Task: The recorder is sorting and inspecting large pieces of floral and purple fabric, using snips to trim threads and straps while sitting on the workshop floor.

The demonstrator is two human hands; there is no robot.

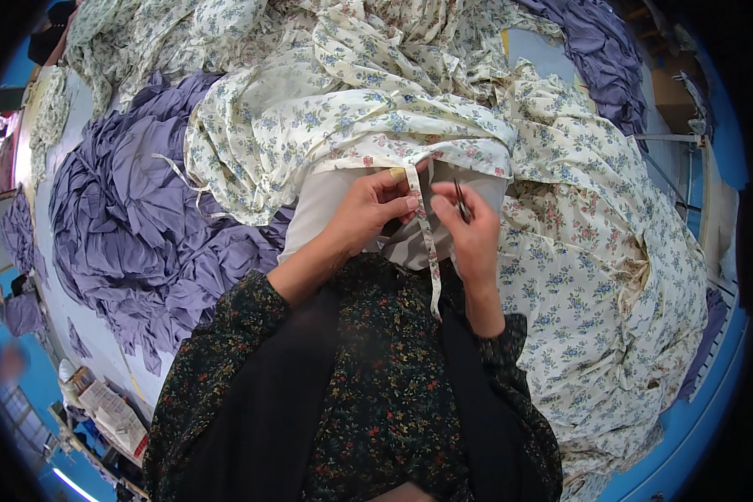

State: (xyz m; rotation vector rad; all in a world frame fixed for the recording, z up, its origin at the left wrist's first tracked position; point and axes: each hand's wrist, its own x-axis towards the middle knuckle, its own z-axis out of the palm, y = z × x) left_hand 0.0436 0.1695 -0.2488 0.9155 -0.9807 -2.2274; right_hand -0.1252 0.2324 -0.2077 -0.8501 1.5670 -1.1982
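1. Fabric (376, 109), cream with blue and pink flowers, heaps across the upper and right frame; its weight could tug my work.
2. My left hand (370, 207) pinches a narrow flower-printed cloth strip (427, 240) at frame centre.
3. My right hand (475, 236), right of centre, grips a slim dark pointed tool (461, 202); slipping might nick the strip.
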